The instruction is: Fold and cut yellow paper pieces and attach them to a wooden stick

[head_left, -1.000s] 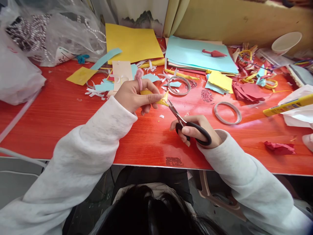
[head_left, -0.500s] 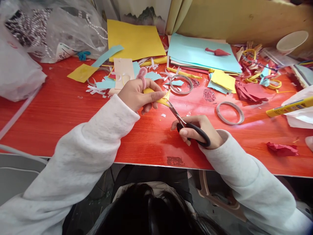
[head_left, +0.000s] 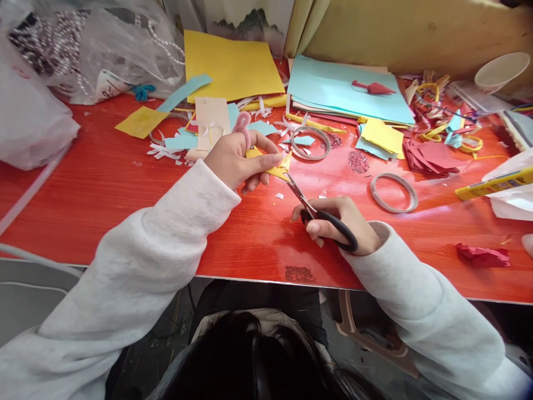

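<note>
My left hand is closed on a small folded piece of yellow paper, pinched between thumb and fingers above the red table. A fuzzy pink band loops round one of its fingers. Black-handled scissors are gripped in my right hand, with the fingers through the loops. Their blade tips meet the lower right end of the yellow paper; the blades look nearly closed. Paper scraps in white, blue and cream lie just behind my left hand.
Two rolls of tape lie right of centre. Behind them are a yellow sheet, a stack of blue sheets and dark red squares. A glue stick lies at the right, plastic bags at the left.
The scissor blades have drawn slightly closer together at the yellow paper. Both hands stay in nearly the same place; the whole view has shifted a little.
</note>
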Available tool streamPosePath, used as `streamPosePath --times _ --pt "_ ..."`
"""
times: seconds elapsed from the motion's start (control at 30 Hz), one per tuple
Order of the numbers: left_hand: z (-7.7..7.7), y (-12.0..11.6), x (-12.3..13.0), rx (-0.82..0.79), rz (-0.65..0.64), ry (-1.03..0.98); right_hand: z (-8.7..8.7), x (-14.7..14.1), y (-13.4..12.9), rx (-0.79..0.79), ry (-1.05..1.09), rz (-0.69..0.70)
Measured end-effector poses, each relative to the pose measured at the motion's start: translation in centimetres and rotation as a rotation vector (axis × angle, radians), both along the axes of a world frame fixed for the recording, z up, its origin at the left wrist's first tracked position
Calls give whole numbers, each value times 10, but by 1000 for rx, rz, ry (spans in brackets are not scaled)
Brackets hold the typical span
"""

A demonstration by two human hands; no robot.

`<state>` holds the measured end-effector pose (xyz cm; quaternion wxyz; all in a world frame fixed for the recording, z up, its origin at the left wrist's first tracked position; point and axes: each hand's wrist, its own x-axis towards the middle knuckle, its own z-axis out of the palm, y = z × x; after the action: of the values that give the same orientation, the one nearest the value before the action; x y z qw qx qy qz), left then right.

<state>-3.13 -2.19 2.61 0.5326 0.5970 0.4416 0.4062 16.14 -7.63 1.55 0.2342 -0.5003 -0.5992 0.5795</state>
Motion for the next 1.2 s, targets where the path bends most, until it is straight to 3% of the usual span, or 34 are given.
streamPosePath --times 0.37,0.77,1.2 --pt "0 0 -1 -21 3 10 5 -1 1 -50 -22 -9" --pt "-3 1 -1 -29 -27 84 -1 -2 0 -64 -23 -45" --pt "-10 7 -2 70 -63 82 -2 -2 -1 -76 -22 -62"
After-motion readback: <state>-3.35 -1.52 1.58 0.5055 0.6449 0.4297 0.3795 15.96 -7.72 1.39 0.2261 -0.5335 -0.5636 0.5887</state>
